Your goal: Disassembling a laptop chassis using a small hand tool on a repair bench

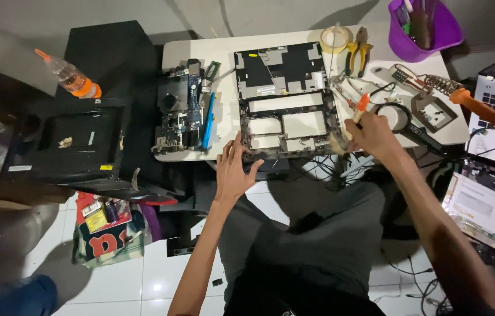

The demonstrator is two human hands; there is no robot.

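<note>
Head view: left hand [234, 171], fingers spread, should press the stripped dark laptop chassis [285, 102] firmly against the white table [224, 50]; right hand [370, 133] grips an orange-handled tool [361, 106], best kept steady.

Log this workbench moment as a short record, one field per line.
Surface: small white table
Centre: opened laptop chassis
Left hand: open, fingers on chassis near edge
Right hand: holds orange-tipped tool at chassis right side
Left of chassis: circuit board
Right: soldering iron, magnifier
Far corner: purple cup, tape roll, pliers
</note>
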